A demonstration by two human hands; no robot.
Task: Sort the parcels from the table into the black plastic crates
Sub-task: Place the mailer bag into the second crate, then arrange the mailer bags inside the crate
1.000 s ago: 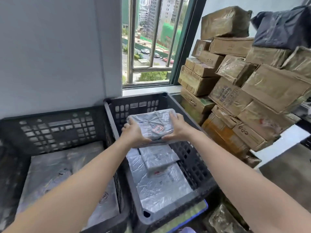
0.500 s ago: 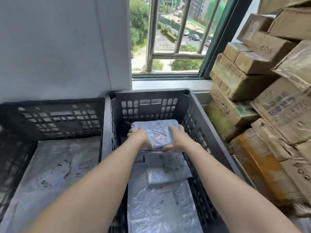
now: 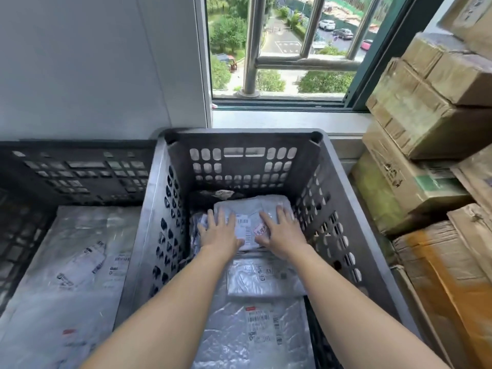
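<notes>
The 2 bare forearms, left (image 3: 170, 302) and right (image 3: 346, 302), rise from the lower edge and converge toward the far end of the black crate (image 3: 239, 132). The left hand (image 3: 219, 231) lies palm down on the left part of a grey parcel (image 3: 249, 207), its fingers straight and slightly spread. The right hand (image 3: 282, 231) lies the same way on the right part. The 2 hands are near each other but apart, thumbs inward, wrists nearly straight.
</notes>
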